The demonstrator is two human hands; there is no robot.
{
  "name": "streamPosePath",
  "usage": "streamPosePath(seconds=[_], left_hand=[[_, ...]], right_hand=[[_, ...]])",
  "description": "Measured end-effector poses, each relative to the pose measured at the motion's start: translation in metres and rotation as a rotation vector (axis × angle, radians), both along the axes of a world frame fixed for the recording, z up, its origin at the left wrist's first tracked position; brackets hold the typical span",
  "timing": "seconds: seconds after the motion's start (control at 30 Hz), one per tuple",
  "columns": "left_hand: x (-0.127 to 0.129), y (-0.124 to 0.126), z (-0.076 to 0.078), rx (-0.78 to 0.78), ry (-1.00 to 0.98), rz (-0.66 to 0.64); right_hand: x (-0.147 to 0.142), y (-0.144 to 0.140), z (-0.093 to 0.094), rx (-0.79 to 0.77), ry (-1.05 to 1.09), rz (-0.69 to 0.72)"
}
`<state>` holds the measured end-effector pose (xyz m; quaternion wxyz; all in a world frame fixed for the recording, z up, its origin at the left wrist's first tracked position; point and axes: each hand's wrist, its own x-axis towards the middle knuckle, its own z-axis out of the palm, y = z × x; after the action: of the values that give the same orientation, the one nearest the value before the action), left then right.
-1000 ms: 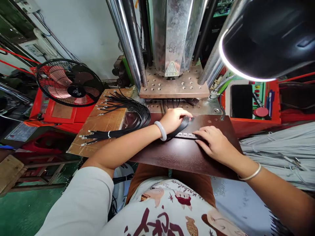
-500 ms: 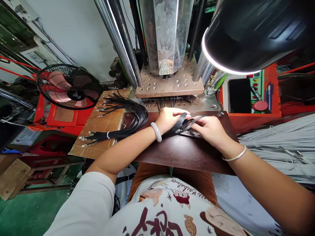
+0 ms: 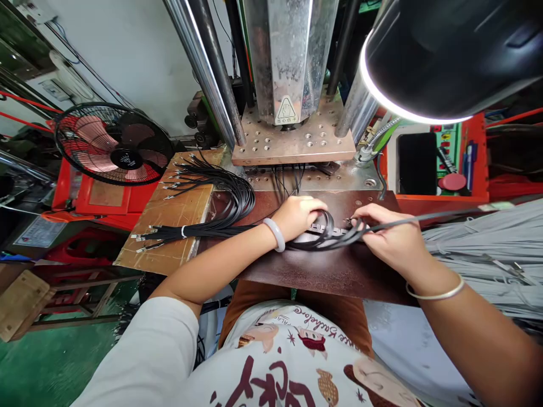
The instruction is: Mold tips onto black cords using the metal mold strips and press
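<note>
My left hand (image 3: 297,216), fingers curled, is closed on a looped black flat cable (image 3: 328,242) in front of the press. Farther right, my right hand (image 3: 392,234) pinches more of the black cable between thumb and fingers. From it a strand runs out to the right, ending in a pale, blurred tip (image 3: 495,207). Beneath the loops, a light slotted strip (image 3: 314,227) lies on the dark brown board (image 3: 297,268). Left of my hands, a bundle of black cables (image 3: 240,195) with metal-tipped ends curves over the cardboard (image 3: 148,217), bound by a white tie (image 3: 184,232).
The press plate (image 3: 292,150) stands just beyond my hands, thin black wires under it. A black lamp (image 3: 449,62) hangs at upper right. A fan (image 3: 123,158) is at left. Grey cables (image 3: 487,249) lie at right, below a red tray (image 3: 477,192) holding a phone (image 3: 418,164).
My right hand has moved right, away from my left, drawing a cable strand out past it. My left hand has shifted slightly nearer to me, and the cable between the hands has opened into loops.
</note>
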<state>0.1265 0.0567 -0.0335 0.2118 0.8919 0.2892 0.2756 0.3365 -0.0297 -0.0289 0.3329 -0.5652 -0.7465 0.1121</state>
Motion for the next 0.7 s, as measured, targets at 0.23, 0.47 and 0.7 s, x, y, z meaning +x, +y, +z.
streamPosePath(seconds=[0.23,0.47,0.7], left_hand=[[-0.002,-0.013,-0.005,-0.02,-0.02,-0.13],[-0.001,-0.014,-0.012,0.015,0.109,-0.117],[-0.006,-0.019,-0.011,0.167,0.098,-0.124]], right_hand=[[-0.005,-0.009,0.001,0.05,0.034,0.211],[-0.01,0.004,0.01,0.038,-0.239,0.276],[-0.017,-0.002,0.01,0.079,-0.38,0.247]])
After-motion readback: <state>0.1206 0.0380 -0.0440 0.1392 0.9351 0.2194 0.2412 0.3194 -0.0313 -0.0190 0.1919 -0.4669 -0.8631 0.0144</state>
